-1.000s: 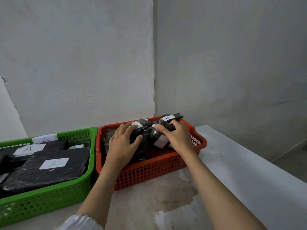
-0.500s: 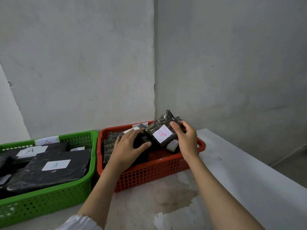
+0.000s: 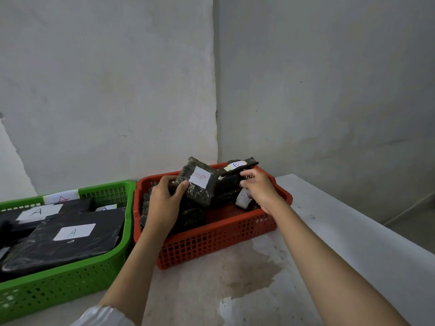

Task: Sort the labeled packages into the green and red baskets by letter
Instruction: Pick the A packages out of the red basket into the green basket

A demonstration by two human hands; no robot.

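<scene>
- Right now, in the head view, your left hand (image 3: 164, 203) grips a dark wrapped package (image 3: 199, 182), thumb along its near edge and fingers curled behind its left side.
- That package stands tilted above the red basket (image 3: 219, 234), its white label facing you with a red letter that looks like a B turned on its side.
- Your right hand (image 3: 260, 189) reaches over the basket's right half with its fingers bent toward a dark package just left of them; you cannot tell whether they hold it or only touch it.
- Just beyond those fingertips, a long dark package (image 3: 240, 164) rests on the basket's far rim, its white label marked B.
- Under your right wrist, another package (image 3: 244, 198) lies in the basket with a B label curling upward.
- Below your left palm, more dark packages (image 3: 190, 217) are stacked inside the basket.
- To the left of your left forearm sits the green basket (image 3: 70, 276), touching the red one along its side.
- It holds large flat black packages (image 3: 68, 236), two of them showing white labels marked A, and a white A tag hangs on its far rim.
- Both baskets sit on a pale table (image 3: 341, 243) with a brownish stain (image 3: 249, 271) between your forearms.
- A white sleeve (image 3: 101, 316) covers your left arm near the bottom edge.
</scene>
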